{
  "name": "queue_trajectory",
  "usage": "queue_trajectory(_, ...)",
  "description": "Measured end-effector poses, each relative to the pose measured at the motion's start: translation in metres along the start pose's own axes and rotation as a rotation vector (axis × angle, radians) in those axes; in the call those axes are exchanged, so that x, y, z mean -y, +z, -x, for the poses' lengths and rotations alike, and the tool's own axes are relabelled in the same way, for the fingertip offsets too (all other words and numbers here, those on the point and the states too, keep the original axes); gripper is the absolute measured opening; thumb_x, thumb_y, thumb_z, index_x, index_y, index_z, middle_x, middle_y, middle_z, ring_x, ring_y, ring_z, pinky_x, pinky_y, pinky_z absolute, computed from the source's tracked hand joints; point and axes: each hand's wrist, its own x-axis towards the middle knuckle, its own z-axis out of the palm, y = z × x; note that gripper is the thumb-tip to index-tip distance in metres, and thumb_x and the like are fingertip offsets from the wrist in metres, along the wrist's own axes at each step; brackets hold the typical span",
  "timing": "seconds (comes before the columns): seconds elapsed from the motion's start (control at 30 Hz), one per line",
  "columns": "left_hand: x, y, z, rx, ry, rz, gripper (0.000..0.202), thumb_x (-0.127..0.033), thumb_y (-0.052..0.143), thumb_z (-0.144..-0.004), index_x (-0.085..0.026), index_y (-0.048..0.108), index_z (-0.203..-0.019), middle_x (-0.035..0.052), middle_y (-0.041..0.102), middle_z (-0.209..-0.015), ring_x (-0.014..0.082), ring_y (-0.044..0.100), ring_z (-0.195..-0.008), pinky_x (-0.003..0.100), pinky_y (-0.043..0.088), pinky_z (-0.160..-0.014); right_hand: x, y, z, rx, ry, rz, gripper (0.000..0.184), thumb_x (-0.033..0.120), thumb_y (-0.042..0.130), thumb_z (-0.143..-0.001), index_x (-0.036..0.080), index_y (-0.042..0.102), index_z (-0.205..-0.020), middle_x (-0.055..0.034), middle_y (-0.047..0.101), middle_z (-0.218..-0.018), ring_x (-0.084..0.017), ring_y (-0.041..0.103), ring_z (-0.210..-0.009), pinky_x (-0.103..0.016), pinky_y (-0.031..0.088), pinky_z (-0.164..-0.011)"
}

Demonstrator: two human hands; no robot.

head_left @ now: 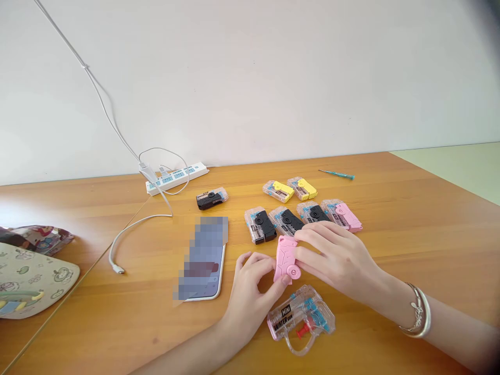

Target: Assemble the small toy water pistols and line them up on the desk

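Note:
Between both hands is a pink plastic handle piece [286, 257] with a round knob, held above the table. My left hand [253, 281] pinches its lower left side, thumb near the knob. From the right, the fingers of my right hand [339, 258] close on its upper edge. Just below lies a clear mini water gun [300, 319] with blue inner parts, a red trigger and a looped guard. Behind my right hand, a row of folded water guns has black grips [266, 225] and one pink grip [347, 216]; my hand partly covers some.
Two yellow-gripped water guns [278, 190] and a thin teal screwdriver [336, 174] lie farther back. A black-gripped one [211, 198] sits near the white power strip [177, 178]. Left are a phone [203, 260], a white cable [113, 250] and a patterned cap [37, 278].

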Motion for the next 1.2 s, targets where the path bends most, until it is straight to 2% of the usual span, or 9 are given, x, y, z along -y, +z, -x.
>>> queue_trajectory(0.2, 0.003, -0.001, 0.001, -0.096, -0.023, 0.100, 0.024, -0.037, 0.048, -0.091, -0.027, 0.069, -0.083, 0.0010, 0.069, -0.100, 0.0246, 0.055, -0.102, 0.043, 0.036, -0.096, 0.009, -0.007, -0.005, 0.140, 0.033, 0.025, 0.019, 0.006, 0.046, -0.083, 0.016, 0.062, -0.082, -0.0093, 0.064, -0.101, -0.020, 0.057, -0.082, -0.036, 0.044, -0.076)
queue_trajectory(0.3, 0.003, -0.001, 0.002, -0.080, -0.011, 0.129, 0.025, -0.034, 0.047, -0.092, -0.028, 0.070, -0.085, 0.0008, 0.070, -0.102, 0.0257, 0.048, -0.116, 0.045, 0.033, -0.102, 0.016, -0.009, -0.006, 0.189, 0.055, 0.070, 0.017, 0.012, 0.047, -0.083, 0.014, 0.063, -0.088, -0.0119, 0.063, -0.108, -0.022, 0.056, -0.080, -0.039, 0.043, -0.077)
queue_trajectory(0.37, 0.001, -0.001, 0.002, -0.061, -0.003, 0.141, 0.026, -0.031, 0.046, -0.093, -0.029, 0.071, -0.085, 0.0001, 0.071, -0.101, 0.0257, 0.041, -0.124, 0.046, 0.029, -0.106, 0.021, -0.008, -0.005, 0.205, 0.073, 0.099, 0.017, 0.013, 0.047, -0.083, 0.014, 0.064, -0.087, -0.0118, 0.065, -0.101, -0.023, 0.055, -0.078, -0.040, 0.042, -0.078)
queue_trajectory(0.47, 0.000, -0.002, 0.001, -0.043, -0.013, 0.150, 0.028, -0.030, 0.045, -0.093, -0.029, 0.071, -0.083, -0.0003, 0.072, -0.099, 0.0253, 0.036, -0.129, 0.046, 0.027, -0.107, 0.025, -0.003, -0.004, 0.211, 0.088, 0.109, 0.018, 0.011, 0.047, -0.082, 0.015, 0.063, -0.075, -0.0065, 0.062, -0.073, -0.021, 0.053, -0.068, -0.039, 0.041, -0.075)
queue_trajectory(0.53, 0.000, -0.001, 0.001, -0.039, -0.014, 0.149, 0.029, -0.029, 0.045, -0.093, -0.029, 0.071, -0.081, 0.0003, 0.072, -0.096, 0.0251, 0.036, -0.129, 0.045, 0.029, -0.107, 0.026, 0.001, -0.003, 0.200, 0.085, 0.110, 0.019, 0.012, 0.046, -0.081, 0.016, 0.061, -0.069, -0.0036, 0.057, -0.062, -0.020, 0.050, -0.062, -0.038, 0.040, -0.073)
queue_trajectory(0.77, 0.003, 0.000, 0.000, -0.066, 0.016, 0.146, 0.030, -0.023, 0.046, -0.090, -0.025, 0.070, -0.073, 0.0028, 0.071, -0.080, 0.0258, 0.046, -0.119, 0.042, 0.039, -0.099, 0.036, 0.012, -0.006, 0.095, 0.057, 0.222, 0.024, 0.006, 0.041, -0.074, 0.018, 0.054, -0.058, -0.0011, 0.047, -0.050, -0.017, 0.041, -0.049, -0.033, 0.032, -0.057)
queue_trajectory(0.87, 0.005, 0.000, 0.000, -0.074, 0.012, 0.157, 0.033, -0.024, 0.044, -0.091, -0.025, 0.070, -0.071, 0.0031, 0.071, -0.080, 0.0256, 0.049, -0.115, 0.040, 0.043, -0.095, 0.042, 0.014, -0.008, 0.140, 0.011, 0.311, 0.019, 0.008, 0.042, -0.073, 0.015, 0.058, -0.064, -0.0025, 0.047, -0.053, -0.019, 0.042, -0.049, -0.033, 0.030, -0.054)
queue_trajectory(1.07, 0.008, 0.002, -0.001, -0.100, -0.025, 0.217, 0.032, -0.027, 0.044, -0.090, -0.024, 0.070, -0.071, 0.0040, 0.068, -0.076, 0.0244, 0.057, -0.104, 0.036, 0.049, -0.086, 0.051, 0.019, -0.010, 0.350, -0.022, 0.446, 0.014, 0.011, 0.047, -0.075, 0.014, 0.060, -0.075, -0.0044, 0.049, -0.059, -0.020, 0.043, -0.049, -0.035, 0.030, -0.049)
queue_trajectory(1.2, 0.006, 0.000, 0.000, -0.120, -0.049, 0.242, 0.032, -0.027, 0.045, -0.090, -0.023, 0.068, -0.067, 0.0042, 0.069, -0.084, 0.0236, 0.056, -0.105, 0.036, 0.049, -0.087, 0.046, 0.021, -0.016, 0.369, -0.063, 0.446, 0.011, 0.008, 0.050, -0.072, 0.014, 0.059, -0.074, -0.0044, 0.053, -0.063, -0.018, 0.046, -0.049, -0.033, 0.029, -0.049)
